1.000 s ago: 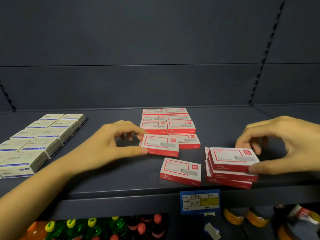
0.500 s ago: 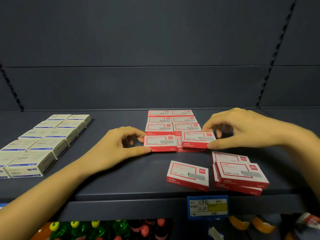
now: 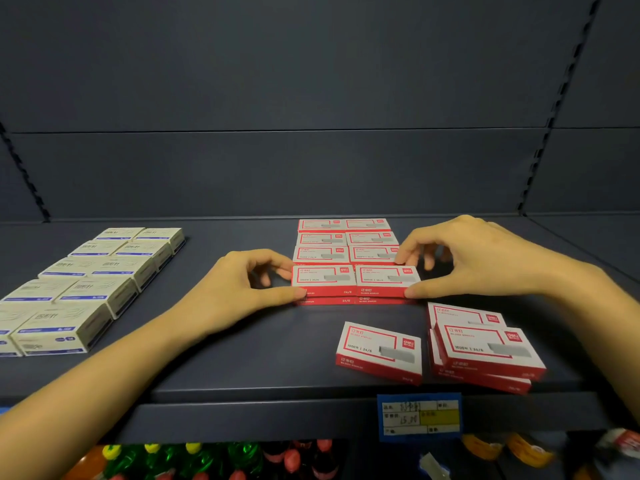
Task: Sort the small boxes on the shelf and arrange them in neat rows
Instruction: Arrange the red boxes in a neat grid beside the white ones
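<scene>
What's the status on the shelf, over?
Left hand pinches left front box; right hand pinches right front box. Lone box, untidy stack unsorted.

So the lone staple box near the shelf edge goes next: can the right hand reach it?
Probably yes, once freed: the right hand pinches a front-row staple box, and the lone staple box lies uncovered.

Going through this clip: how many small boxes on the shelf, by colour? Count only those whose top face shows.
red boxes: 11 (8 in the grid, 1 loose, 2 in the pile)
cream boxes: 10
Total: 21
Lower layers show only their edges, so they are left out.
</scene>
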Tool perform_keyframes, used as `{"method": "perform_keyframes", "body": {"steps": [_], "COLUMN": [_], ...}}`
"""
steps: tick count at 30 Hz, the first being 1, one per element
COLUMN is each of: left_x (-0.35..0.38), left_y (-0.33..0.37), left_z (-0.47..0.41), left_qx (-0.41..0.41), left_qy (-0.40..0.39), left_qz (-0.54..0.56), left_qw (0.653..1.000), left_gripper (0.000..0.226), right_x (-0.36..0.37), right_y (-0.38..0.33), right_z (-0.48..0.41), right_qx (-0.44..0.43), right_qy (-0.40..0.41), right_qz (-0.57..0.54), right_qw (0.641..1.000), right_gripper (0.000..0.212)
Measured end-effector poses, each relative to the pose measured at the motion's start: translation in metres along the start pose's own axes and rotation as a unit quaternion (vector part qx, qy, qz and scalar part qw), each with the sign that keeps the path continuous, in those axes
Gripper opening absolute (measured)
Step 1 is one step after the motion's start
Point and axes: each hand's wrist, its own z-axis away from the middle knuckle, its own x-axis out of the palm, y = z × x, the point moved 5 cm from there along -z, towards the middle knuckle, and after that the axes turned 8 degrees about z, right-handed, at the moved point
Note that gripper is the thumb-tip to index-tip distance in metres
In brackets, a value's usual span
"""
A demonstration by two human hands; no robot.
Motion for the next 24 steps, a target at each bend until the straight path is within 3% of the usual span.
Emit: {"method": "perform_keyframes", "body": {"steps": [13,17,20,24], "left_x": [-0.001,-0.003,-0.008,0.009], "left_y": [0.000,0.000,0.015,0.044], "left_z": [0.002,0.005,0.012,0.027], "left_qx": [0.000,0.000,0.071,0.130], "left_qy": [0.023,0.039,0.075,-0.056], "left_qz": [0.013,-0.002,-0.028,-0.030], "left_qw": [1.000,0.999,0.994,0.989], "left_gripper": [0.026,0.043,0.047,0.042], "right_x": [0.002,0.000,-0.010,-0.019], "right_y": [-0.006,-0.006,-0.001,0.009], "right_z": [0.000,0.007,0.023,0.053], "right_qx": [-0.016,-0.015,-0.017,-0.030], "right_qy": [0.046,0.035,0.056,0.047], "right_qz": [-0.049,-0.072,-0.123,-0.163], "right_qw": [0.998,0.997,0.991,0.985], "right_gripper": [0.021,0.032,0.042,0.031]}}
